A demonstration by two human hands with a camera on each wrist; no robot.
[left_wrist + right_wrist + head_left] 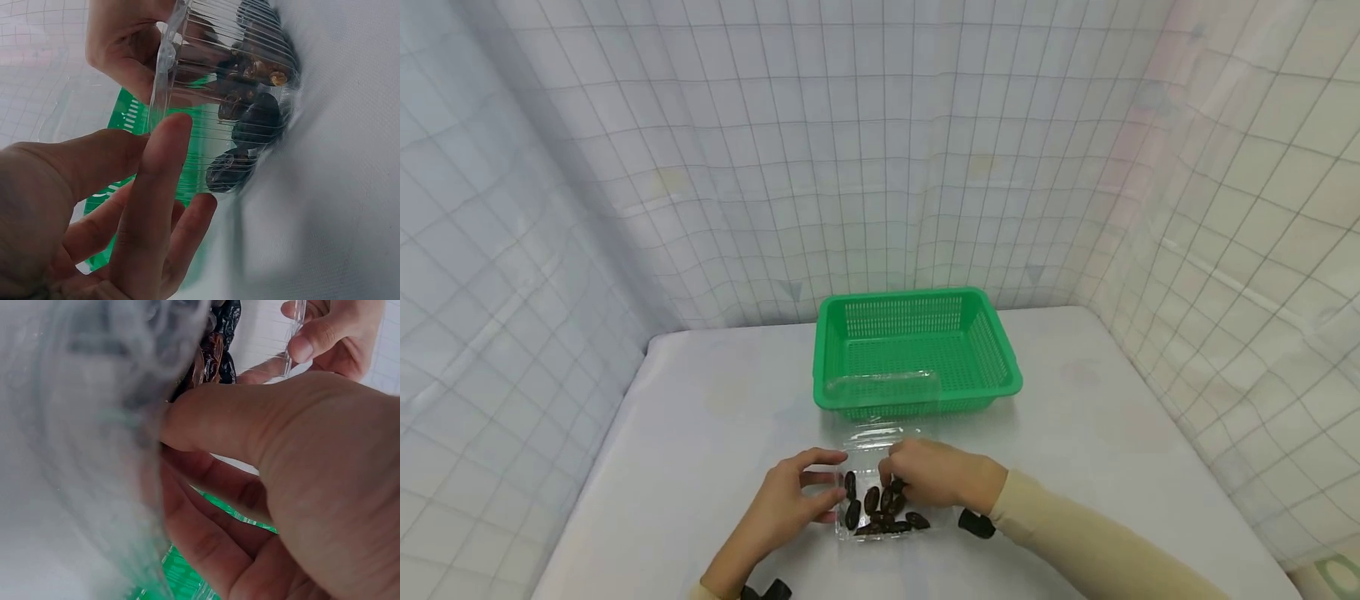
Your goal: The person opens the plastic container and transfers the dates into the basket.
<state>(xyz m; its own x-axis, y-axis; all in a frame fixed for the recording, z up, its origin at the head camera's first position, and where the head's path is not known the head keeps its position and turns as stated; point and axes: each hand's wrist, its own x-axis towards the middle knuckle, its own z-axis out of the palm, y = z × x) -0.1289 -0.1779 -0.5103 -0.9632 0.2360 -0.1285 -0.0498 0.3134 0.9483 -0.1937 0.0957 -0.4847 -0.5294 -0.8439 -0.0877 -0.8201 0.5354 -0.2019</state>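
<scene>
A clear plastic clamshell box (842,533) with several dark, wrinkled dates (872,500) in it lies in front of the person. Its clear lid (880,387) is folded back and overlaps the green basket in the head view. My left hand (784,504) grips the box's left wall, thumb (112,150) and fingers on the rim in the left wrist view. My right hand (936,473) reaches into the right side of the box with curled fingers and pinches a date (897,483), mostly hidden by the fingertips. In the right wrist view the box wall blurs these fingertips.
A green slotted basket (917,342) stands just behind the box. White cloth covers the table (715,400), and gridded white sheets (880,150) hang round its back and sides. Black wrist straps show at both wrists.
</scene>
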